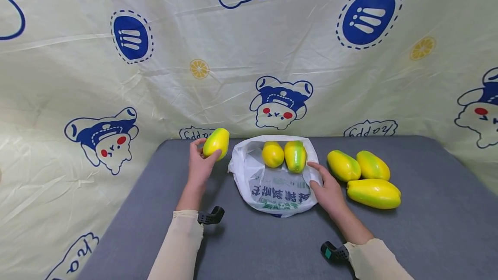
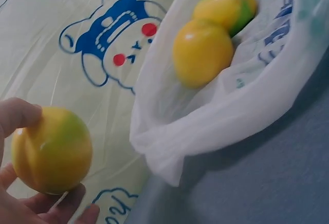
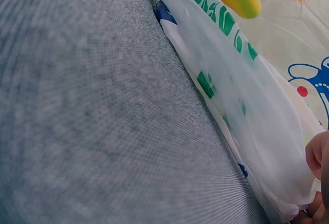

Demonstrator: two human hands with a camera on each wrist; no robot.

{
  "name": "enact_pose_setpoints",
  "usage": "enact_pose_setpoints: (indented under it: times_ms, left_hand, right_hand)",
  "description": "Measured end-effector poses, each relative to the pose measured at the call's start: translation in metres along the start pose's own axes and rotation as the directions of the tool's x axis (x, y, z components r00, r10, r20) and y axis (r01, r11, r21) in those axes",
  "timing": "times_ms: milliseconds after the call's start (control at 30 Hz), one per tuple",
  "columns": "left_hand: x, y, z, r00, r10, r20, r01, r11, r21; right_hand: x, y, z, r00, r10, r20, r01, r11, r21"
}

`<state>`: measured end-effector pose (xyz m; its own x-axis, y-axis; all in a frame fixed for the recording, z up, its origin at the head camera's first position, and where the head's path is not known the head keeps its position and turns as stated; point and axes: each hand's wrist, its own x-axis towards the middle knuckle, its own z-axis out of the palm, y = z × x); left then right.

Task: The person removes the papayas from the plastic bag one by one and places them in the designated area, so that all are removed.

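Note:
A yellow-green papaya (image 1: 216, 142) is held up by my left hand (image 1: 199, 167), to the left of a white plastic bag (image 1: 243, 176). In the left wrist view the thumb lies over the top of this papaya (image 2: 54, 149) and the fingers curl beneath it. The bag lies with its mouth spread wide and printing on its inside. Two more papayas sit within it, a rounder-looking one (image 1: 273, 154) and one with a green stripe (image 1: 295, 157). My right hand (image 1: 328, 191) grips the bag's right rim; in the right wrist view its fingers (image 3: 318, 154) pinch the plastic.
Right of the bag, three papayas lie grouped on the dark grey table (image 1: 272, 245): two at the back (image 1: 344, 165) and a longer one (image 1: 373, 193) in front. A pale printed cloth (image 1: 163, 98) hangs behind the table's far edge.

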<state>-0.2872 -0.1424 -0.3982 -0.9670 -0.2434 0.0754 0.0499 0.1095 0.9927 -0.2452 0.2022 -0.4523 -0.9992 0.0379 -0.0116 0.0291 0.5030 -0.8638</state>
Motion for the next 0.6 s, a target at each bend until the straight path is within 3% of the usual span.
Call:
enact_pose_setpoints:
  times_ms: [167, 600]
  left_hand:
    - [0.005, -0.005, -0.014, 0.999, -0.019, -0.032, 0.018, 1.000, -0.023]
    - [0.018, -0.025, -0.033, 0.995, -0.039, -0.091, 0.044, 0.997, 0.060]
  right_hand:
    - [-0.001, 0.001, 0.001, 1.000, 0.008, 0.009, -0.007, 1.000, -0.012]
    - [-0.001, -0.002, 0.001, 1.000, -0.008, -0.012, 0.008, 0.999, -0.032]
